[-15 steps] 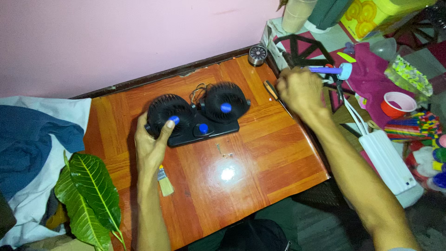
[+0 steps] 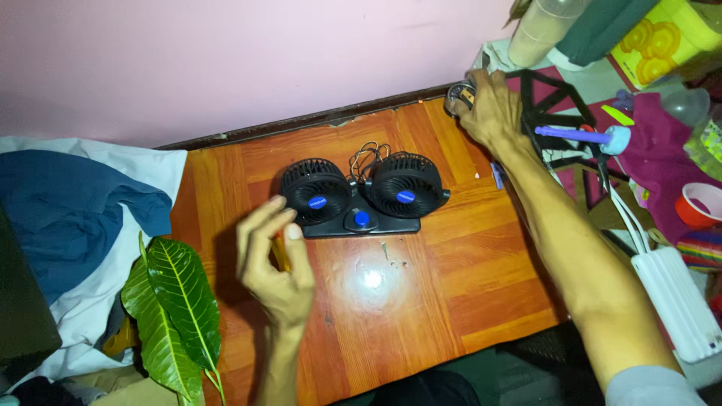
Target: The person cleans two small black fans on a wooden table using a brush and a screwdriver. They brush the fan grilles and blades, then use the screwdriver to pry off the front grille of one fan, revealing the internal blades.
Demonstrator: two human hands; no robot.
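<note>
on the orange wood-grain table [image 2: 451,286], near its middle, stood a black twin-head fan [image 2: 361,197] with blue hub caps and a blue knob on its base, a loop of thin wire bunched behind it at twelve o'clock. the left hand [image 2: 274,267] hovered just beside the fan at about eight o'clock from it, lifted off the table, fingers loosely curled with the thumb and fingertips close together; a sliver of something yellowish showed behind the fingers, but it could not be told whether they gripped it. the right hand [image 2: 492,105] was stretched out to two o'clock of the fan, at the table's far corner, fingers bent down over a small round metal tin [image 2: 457,96], touching it; whether they had closed on it could not be told. a green leaf [image 2: 177,316] lay at seven o'clock off the table edge. judged from this, the step in hand was fetching a small item from the corner while the fan waited untouched; the next move would call for a firm pinch on the tin and a steadying hand on the fan's base.
</note>
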